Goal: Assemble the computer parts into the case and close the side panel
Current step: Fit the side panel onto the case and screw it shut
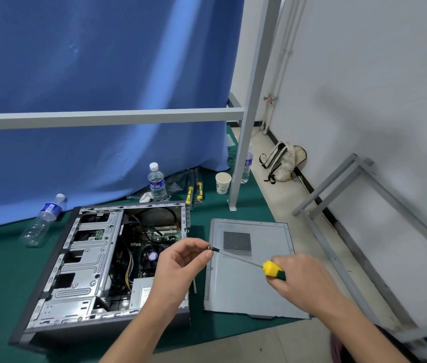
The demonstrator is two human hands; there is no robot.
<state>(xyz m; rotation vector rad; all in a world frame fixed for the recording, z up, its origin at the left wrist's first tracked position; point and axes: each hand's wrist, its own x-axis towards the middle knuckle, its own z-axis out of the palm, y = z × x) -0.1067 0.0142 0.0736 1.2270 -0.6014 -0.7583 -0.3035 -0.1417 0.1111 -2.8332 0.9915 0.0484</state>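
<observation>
An open computer case point(81, 260) lies on its side on the green mat, showing drive bays, motherboard, fan and power supply. Its grey side panel point(249, 284) lies flat to the right of it. My left hand point(181, 265) pinches a small screw point(210, 248) above the gap between case and panel. My right hand point(304, 281) grips the yellow and green handle of a screwdriver point(272, 269). The screwdriver's tip meets the screw.
Two water bottles point(157, 183) point(42, 221) and a paper cup point(223, 182) sit behind the case near a blue curtain. Spare yellow-handled screwdrivers point(194, 191) lie there too. A grey post point(243, 142) stands at the mat's edge; a metal frame point(359, 231) leans on the right wall.
</observation>
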